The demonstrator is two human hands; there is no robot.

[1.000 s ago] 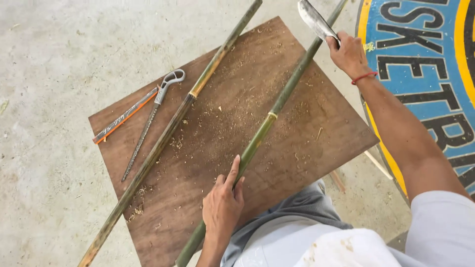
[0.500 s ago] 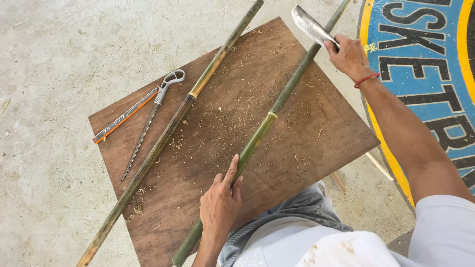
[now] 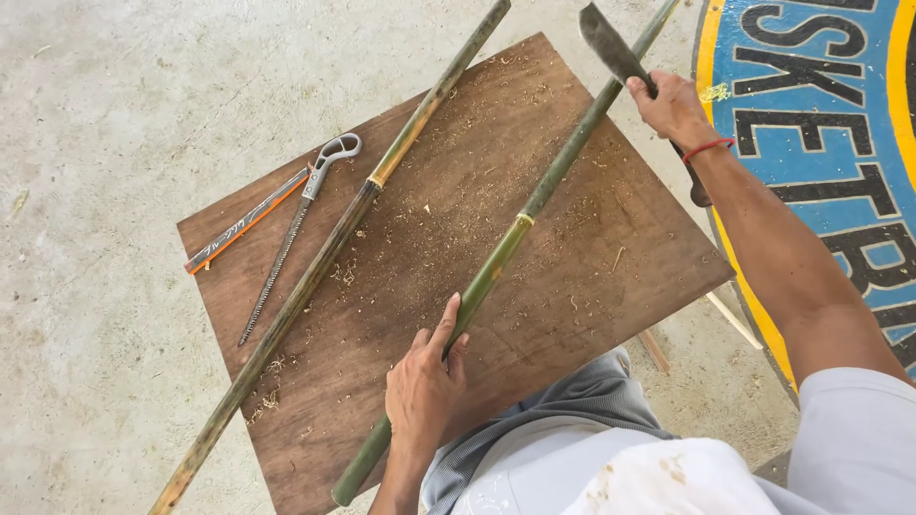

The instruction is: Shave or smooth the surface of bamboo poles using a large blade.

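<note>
Two bamboo poles lay slantwise across a brown wooden board (image 3: 592,277) that rested on the concrete floor (image 3: 105,105), its surface dusted with shavings. The yellower pole (image 3: 329,253) ran from beyond the board's far edge down past its near left corner. The greener pole (image 3: 506,253) crossed the board's middle toward its near edge, where the left hand (image 3: 425,391) pressed it down, fingers closed around it and forefinger stretched along it. The right hand (image 3: 673,105), beyond the far right corner, was clenched on the handle of a broad knife (image 3: 611,43), its blade raised above the green pole. Near the left corner a slim saw (image 3: 296,229) lay just beside an orange-edged ruler (image 3: 243,224).
</note>
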